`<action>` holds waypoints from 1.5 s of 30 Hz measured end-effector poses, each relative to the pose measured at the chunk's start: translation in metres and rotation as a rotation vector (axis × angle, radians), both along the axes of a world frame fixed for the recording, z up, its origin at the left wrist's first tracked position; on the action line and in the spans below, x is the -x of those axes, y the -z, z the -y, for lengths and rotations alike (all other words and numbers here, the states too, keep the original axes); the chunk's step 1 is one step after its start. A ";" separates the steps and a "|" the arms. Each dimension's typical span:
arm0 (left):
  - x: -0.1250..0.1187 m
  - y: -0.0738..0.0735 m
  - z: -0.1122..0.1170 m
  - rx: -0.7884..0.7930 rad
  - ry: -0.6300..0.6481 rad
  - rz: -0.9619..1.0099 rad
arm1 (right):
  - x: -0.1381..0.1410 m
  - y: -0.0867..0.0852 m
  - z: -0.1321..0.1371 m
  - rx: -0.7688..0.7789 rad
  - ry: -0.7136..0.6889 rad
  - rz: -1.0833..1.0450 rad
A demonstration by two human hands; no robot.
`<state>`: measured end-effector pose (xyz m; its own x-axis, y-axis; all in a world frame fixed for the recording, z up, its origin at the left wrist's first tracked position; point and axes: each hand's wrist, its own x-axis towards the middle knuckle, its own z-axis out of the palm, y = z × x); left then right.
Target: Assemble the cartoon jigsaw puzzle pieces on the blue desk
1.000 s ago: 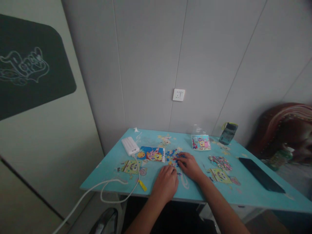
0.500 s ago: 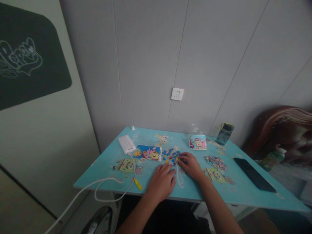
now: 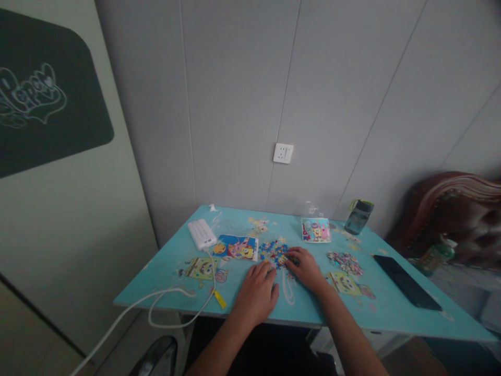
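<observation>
Cardboard puzzle pieces (image 3: pixel 275 252), jagged and glossy, under both hands' fingers (image 3: pixel 291 259).

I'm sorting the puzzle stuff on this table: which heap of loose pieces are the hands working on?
The mostly blue heap at table centre: the right hand touches it, the left hand lies just before it. The pinkish heap lies apart, untouched, further right.

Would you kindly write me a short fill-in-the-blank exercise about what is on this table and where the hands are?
1. Both hands, the left hand and the right hand, rest at a pile of loose ____ pieces.
2. The table is ____ in colour.
3. A white cable runs from the white ____.
4. The black phone lies to the person's ____.

Missing words: puzzle; blue; power bank; right
</observation>
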<state>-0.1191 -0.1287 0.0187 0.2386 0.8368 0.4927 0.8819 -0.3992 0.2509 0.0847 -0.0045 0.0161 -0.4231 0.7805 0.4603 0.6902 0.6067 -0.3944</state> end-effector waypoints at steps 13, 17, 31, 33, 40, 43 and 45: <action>0.000 0.003 -0.001 -0.009 0.007 -0.005 | 0.003 -0.005 0.005 0.003 -0.023 -0.028; 0.001 0.004 -0.002 -0.013 0.012 -0.003 | 0.005 -0.006 0.007 0.005 -0.038 -0.032; 0.002 0.002 -0.001 -0.001 0.006 -0.003 | 0.007 -0.006 0.007 0.007 -0.061 -0.048; 0.001 0.002 -0.001 -0.007 -0.015 -0.005 | 0.007 -0.007 0.008 0.006 -0.064 -0.048; 0.000 0.003 -0.001 -0.045 -0.124 -0.002 | 0.007 -0.009 0.010 0.005 -0.073 -0.049; 0.001 0.004 -0.002 -0.063 -0.306 0.001 | 0.007 -0.008 0.009 0.009 -0.065 -0.060; 0.001 0.005 -0.003 -0.055 -0.390 -0.011 | 0.007 -0.007 0.009 0.011 -0.054 -0.068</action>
